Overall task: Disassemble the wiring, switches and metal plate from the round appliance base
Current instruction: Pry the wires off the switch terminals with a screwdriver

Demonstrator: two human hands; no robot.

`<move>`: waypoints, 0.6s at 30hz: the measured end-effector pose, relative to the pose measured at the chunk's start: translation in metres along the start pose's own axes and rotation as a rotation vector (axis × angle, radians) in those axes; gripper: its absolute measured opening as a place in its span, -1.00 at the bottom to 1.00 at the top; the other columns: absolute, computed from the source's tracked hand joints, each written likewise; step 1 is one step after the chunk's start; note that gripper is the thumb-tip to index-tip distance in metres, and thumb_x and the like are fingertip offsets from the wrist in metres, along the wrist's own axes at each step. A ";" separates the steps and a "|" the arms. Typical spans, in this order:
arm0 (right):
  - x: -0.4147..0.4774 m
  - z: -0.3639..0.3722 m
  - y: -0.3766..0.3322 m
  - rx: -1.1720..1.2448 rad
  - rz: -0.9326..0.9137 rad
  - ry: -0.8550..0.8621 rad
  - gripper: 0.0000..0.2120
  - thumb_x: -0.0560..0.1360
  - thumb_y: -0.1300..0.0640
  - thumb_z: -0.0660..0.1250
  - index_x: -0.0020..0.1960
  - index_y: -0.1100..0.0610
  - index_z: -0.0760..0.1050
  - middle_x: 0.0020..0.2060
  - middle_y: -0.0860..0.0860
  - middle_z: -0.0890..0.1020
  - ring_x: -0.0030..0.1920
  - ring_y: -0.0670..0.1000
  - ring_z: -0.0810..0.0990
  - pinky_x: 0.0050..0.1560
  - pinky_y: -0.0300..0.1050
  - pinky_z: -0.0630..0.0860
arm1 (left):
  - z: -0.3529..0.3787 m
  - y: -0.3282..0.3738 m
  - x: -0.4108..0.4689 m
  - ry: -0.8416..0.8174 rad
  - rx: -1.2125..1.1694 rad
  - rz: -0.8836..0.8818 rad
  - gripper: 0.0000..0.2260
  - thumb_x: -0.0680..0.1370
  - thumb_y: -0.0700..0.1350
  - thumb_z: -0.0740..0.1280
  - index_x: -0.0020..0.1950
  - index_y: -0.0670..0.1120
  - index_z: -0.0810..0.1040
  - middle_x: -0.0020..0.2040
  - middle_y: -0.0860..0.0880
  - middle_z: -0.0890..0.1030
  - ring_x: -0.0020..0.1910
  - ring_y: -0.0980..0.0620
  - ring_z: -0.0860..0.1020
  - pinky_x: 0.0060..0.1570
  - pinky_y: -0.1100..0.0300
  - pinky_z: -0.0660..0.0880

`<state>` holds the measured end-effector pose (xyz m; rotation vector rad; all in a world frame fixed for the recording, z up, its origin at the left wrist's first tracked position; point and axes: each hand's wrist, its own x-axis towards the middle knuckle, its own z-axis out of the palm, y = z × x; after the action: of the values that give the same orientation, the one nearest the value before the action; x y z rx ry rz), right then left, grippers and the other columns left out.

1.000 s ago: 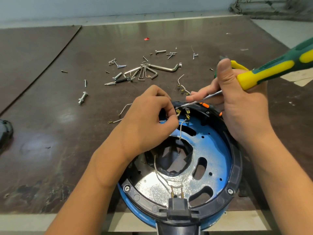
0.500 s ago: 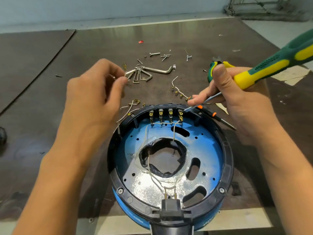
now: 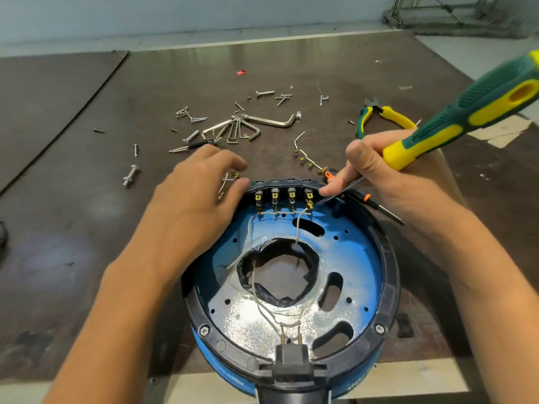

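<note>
The round appliance base (image 3: 389, 258), black-rimmed and blue, lies open side up at the table's near edge. Inside sits the blue and bare metal plate (image 3: 250, 316) with a central hole. A row of switches (image 3: 283, 198) lines the far rim, with pale wires (image 3: 297, 225) running from them toward the centre and the black plug block (image 3: 291, 357). My left hand (image 3: 198, 199) rests with loose fingers on the base's left far rim, holding nothing visible. My right hand (image 3: 388, 182) grips a green and yellow screwdriver (image 3: 466, 112), its tip at the rightmost switch.
Loose screws and bolts (image 3: 131, 176), a set of hex keys (image 3: 242, 126), cut wire pieces with terminals (image 3: 306, 158) and green-yellow pliers (image 3: 379, 118) lie on the dark table beyond the base. A small orange-tipped screwdriver (image 3: 376, 202) lies by the right rim.
My left hand left the switches, lifted away to the left, then came down with relaxed fingers onto the base's left rim. The right hand kept the screwdriver at the switches.
</note>
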<state>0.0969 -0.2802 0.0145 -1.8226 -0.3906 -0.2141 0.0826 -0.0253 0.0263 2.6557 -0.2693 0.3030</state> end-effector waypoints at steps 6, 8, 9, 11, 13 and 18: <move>-0.004 0.000 -0.004 -0.030 -0.084 -0.018 -0.61 0.62 0.07 0.33 -0.21 0.35 0.67 -0.27 0.10 0.75 -0.29 -0.21 0.62 -0.04 -0.45 0.43 | 0.015 0.042 -0.007 -0.106 -0.040 0.159 -0.87 0.51 0.13 0.37 -0.13 0.10 0.59 0.14 0.11 0.48 0.10 0.07 0.51 0.08 0.02 0.48; -0.004 0.000 -0.002 -0.031 -0.095 -0.013 -0.62 0.63 0.08 0.32 -0.19 0.35 0.67 -0.25 0.11 0.75 -0.25 -0.15 0.66 0.00 -0.41 0.47 | 0.024 0.049 -0.008 -0.164 0.079 0.163 -0.85 0.52 0.16 0.36 -0.02 0.12 0.60 0.25 0.07 0.43 0.21 0.02 0.45 0.19 0.03 0.38; -0.004 -0.001 0.001 -0.021 -0.097 -0.001 -0.62 0.63 0.07 0.32 -0.19 0.34 0.67 -0.24 0.12 0.75 -0.21 -0.08 0.70 0.06 -0.30 0.54 | 0.028 0.051 -0.007 -0.179 0.131 0.148 -0.82 0.53 0.17 0.35 0.04 0.12 0.59 0.30 0.05 0.39 0.28 0.00 0.40 0.28 -0.03 0.31; -0.004 -0.001 0.008 0.008 -0.099 0.016 -0.60 0.63 0.03 0.31 -0.19 0.31 0.66 -0.23 0.14 0.75 -0.12 0.13 0.74 0.15 0.11 0.61 | 0.033 0.053 -0.003 -0.180 0.188 0.116 -0.80 0.55 0.16 0.32 0.10 0.12 0.57 0.36 0.03 0.33 0.39 -0.03 0.30 0.41 -0.21 0.15; -0.006 0.000 0.014 0.070 -0.089 0.035 -0.60 0.63 0.00 0.31 -0.20 0.28 0.63 -0.23 0.16 0.74 -0.09 0.25 0.74 0.15 0.31 0.60 | 0.035 0.053 0.001 -0.204 0.190 0.117 -0.79 0.56 0.16 0.30 0.12 0.12 0.56 0.36 0.04 0.32 0.39 -0.03 0.30 0.41 -0.20 0.15; -0.015 0.008 0.024 0.261 -0.041 0.134 -0.61 0.62 0.02 0.30 -0.20 0.33 0.56 -0.24 0.24 0.73 -0.06 0.23 0.76 0.22 0.15 0.63 | 0.035 0.052 0.004 -0.215 0.231 0.143 -0.83 0.60 0.12 0.27 0.13 0.11 0.51 0.37 0.06 0.33 0.29 -0.06 0.37 0.28 -0.08 0.32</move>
<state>0.0918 -0.2808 -0.0142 -1.5361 -0.3441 -0.2982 0.0799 -0.0874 0.0179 2.9069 -0.5224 0.0959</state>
